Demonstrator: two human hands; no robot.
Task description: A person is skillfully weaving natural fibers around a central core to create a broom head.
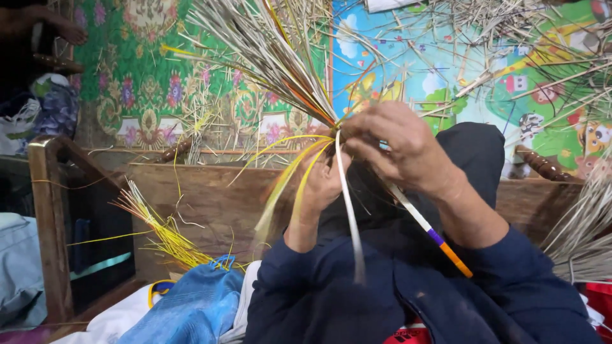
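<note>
A head-worn camera looks down at two bare hands raised in front of the person, both working at the neck of a bundle of dry straw stalks (268, 57). The bundle fans upward and to the left from the point where the hands meet, its stalks pale with some orange and yellow ones mixed in.

The right hand (398, 150) is curled closed over the neck of the bundle from above, fingers bent down around the stalks. The left hand (325, 185) sits just below and touching it, fingers closed on the same spot from underneath (the fingertips themselves are hidden behind the stalks). Both forearms wear dark blue sleeves (357, 286).

A flat white strip (349, 210) hangs straight down from between the hands, blurred at its lower end. A few yellow strips (290, 175) arc out and droop to the left of the left hand. A thin stick (433, 237) slants down to the right from under the right hand, white along most of its length, with a purple band and an orange tip.

Behind the hands runs a wooden bench rail (204, 197). More yellow strips (159, 232) lie against it at the left, above a blue cloth bag (197, 306) near the bottom edge. Beyond the rail hang a green flowered cloth (146, 70) on the left and a bright cartoon-printed sheet (484, 76) on the right, with loose straw scattered over both. Another straw bundle (583, 236) enters at the right edge.
</note>
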